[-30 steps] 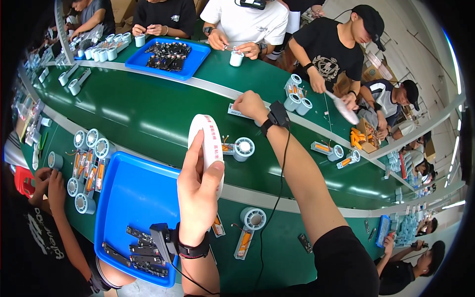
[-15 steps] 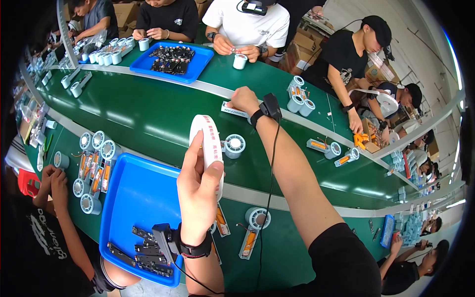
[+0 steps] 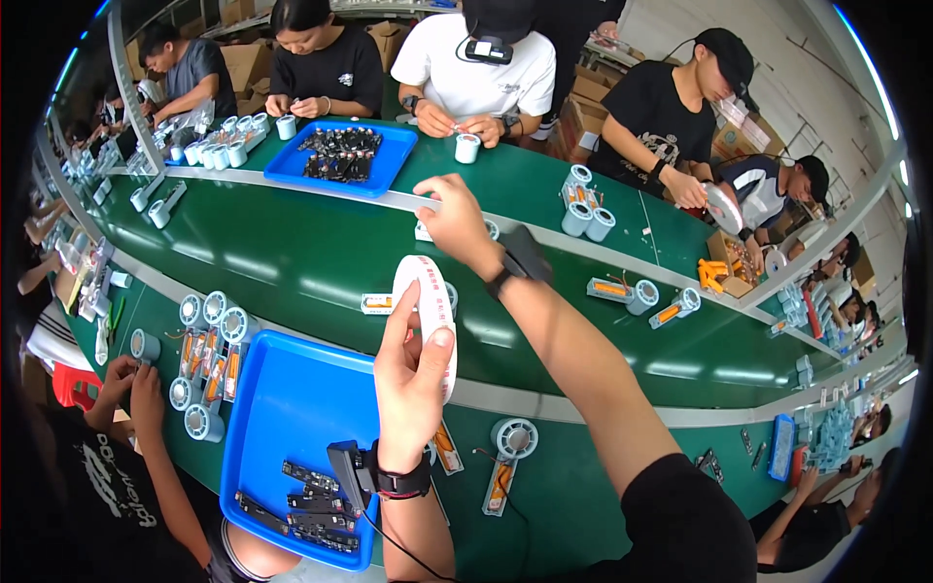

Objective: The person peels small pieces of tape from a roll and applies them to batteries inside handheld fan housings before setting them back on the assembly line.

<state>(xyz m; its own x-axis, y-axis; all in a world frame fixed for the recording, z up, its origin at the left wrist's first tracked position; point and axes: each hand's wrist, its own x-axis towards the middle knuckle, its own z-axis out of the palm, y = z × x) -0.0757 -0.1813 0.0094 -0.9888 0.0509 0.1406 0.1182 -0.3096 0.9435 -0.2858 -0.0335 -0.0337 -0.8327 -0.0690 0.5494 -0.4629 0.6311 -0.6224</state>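
My left hand (image 3: 413, 389) grips a white roll of tape (image 3: 449, 325) with red print, held upright above the near edge of the green conveyor belt (image 3: 292, 253). Over the far part of the belt reaches my right hand (image 3: 452, 219), fingers apart and nothing visible in them. Just beneath it lies a light blue handheld fan body (image 3: 492, 229), mostly hidden by the hand and wrist. Another fan body with an orange battery (image 3: 377, 303) lies on the belt, partly covered by the tape roll.
A blue tray (image 3: 301, 398) with black circuit boards stands near left, beside several fan bodies (image 3: 209, 350). One fan body (image 3: 513, 439) lies near my left forearm. Across the belt are another blue tray (image 3: 389, 175), fan bodies (image 3: 588, 214) and co-workers. Metal rails edge the belt.
My right hand has come off the fan body on the belt, its fingers now spread. The tape roll stays in my left hand. The whole view has shifted slightly.
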